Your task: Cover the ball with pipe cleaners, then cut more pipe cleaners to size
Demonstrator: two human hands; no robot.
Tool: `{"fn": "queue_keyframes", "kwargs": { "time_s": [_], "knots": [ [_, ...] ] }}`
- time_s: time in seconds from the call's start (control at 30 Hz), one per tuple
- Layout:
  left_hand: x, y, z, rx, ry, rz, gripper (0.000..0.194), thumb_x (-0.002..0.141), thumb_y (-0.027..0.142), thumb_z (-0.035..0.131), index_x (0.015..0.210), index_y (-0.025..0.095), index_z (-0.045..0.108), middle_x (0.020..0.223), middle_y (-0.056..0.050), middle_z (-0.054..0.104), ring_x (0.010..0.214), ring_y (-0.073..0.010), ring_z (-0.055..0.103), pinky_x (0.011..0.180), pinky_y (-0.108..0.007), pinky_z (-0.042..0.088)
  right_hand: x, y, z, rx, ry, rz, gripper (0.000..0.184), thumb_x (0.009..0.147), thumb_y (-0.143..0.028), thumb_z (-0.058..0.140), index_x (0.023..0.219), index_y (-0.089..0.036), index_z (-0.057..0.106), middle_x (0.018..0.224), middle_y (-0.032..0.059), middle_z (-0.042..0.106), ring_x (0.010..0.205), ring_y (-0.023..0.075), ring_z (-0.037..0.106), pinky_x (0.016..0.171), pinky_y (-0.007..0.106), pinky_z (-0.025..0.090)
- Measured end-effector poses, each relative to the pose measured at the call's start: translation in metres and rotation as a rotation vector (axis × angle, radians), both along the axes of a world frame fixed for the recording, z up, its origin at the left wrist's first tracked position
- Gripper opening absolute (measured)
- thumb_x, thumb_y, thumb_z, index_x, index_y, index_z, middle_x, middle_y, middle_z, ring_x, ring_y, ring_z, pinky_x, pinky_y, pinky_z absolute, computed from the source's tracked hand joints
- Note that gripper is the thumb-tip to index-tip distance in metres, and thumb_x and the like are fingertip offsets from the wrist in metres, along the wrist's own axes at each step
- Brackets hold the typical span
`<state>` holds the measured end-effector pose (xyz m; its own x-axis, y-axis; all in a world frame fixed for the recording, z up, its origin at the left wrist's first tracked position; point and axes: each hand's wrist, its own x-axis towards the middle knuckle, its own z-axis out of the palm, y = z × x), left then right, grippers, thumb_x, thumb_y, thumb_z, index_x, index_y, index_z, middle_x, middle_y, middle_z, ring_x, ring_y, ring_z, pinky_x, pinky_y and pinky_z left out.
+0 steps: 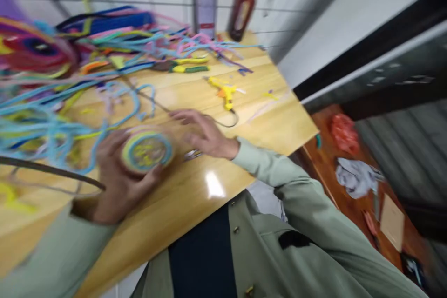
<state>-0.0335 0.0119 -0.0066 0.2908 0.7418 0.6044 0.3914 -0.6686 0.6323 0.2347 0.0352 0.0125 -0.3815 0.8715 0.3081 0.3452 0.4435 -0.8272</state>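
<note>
My left hand is wrapped round a small round container near the table's front edge. Its rim is ringed in blue and pale yellow, and small yellow bits show inside; blur hides finer detail. To the right of it, my right hand hovers over the wood with fingers apart and nothing in them. Just below that hand lies a small shiny metal item, too blurred to name. A yellow glue gun with a dark cord rests beyond my right hand.
Tangled, many-coloured pipe cleaners cover the table's left and back. Pliers with yellow-green handles lie among them. A phone and a dark red bottle stand against the tiled wall. A lower wooden surface at right holds a red bag.
</note>
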Motion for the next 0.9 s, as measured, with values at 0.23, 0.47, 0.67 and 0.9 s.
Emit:
{"fn": "queue_keyframes", "kwargs": {
  "time_s": [0.23,0.47,0.67,0.9],
  "knots": [
    [0.002,0.003,-0.004,-0.021,0.065,0.058,0.080,0.089,0.049,0.080,0.156,0.028,0.043,0.150,-0.015,0.057,0.144,-0.0386,0.056,0.122,-0.064,0.049,-0.001,0.002,-0.015,0.103,0.162,0.120,0.056,0.102,-0.058,0.068,0.146,-0.026,0.055,0.160,0.0166,0.061,0.151,0.0340,0.058,0.120,0.062,0.053],
    [0.002,0.004,-0.003,-0.027,0.056,0.027,0.078,0.093,0.059,0.078,0.156,0.034,0.040,0.150,-0.013,0.055,0.144,-0.0380,0.056,0.121,-0.066,0.051,-0.012,-0.002,-0.012,0.197,0.038,0.152,0.060,0.098,-0.054,0.072,0.149,-0.029,0.053,0.157,0.0156,0.062,0.149,0.0359,0.059,0.122,0.064,0.050],
    [0.002,0.007,-0.004,-0.006,0.029,0.008,0.081,0.090,0.061,0.083,0.154,0.033,0.043,0.148,-0.012,0.056,0.142,-0.0394,0.059,0.119,-0.067,0.052,-0.014,-0.001,-0.015,0.257,0.028,0.154,0.057,0.100,-0.055,0.069,0.147,-0.028,0.053,0.153,0.0155,0.063,0.145,0.0357,0.062,0.118,0.064,0.053],
    [0.005,0.008,-0.002,0.017,0.011,-0.005,0.079,0.092,0.060,0.083,0.155,0.032,0.044,0.146,-0.013,0.058,0.141,-0.0396,0.060,0.119,-0.067,0.053,-0.015,-0.002,-0.018,0.202,0.030,0.127,0.056,0.099,-0.060,0.069,0.144,-0.028,0.056,0.153,0.0148,0.064,0.144,0.0364,0.062,0.120,0.066,0.051]
  ]
}}
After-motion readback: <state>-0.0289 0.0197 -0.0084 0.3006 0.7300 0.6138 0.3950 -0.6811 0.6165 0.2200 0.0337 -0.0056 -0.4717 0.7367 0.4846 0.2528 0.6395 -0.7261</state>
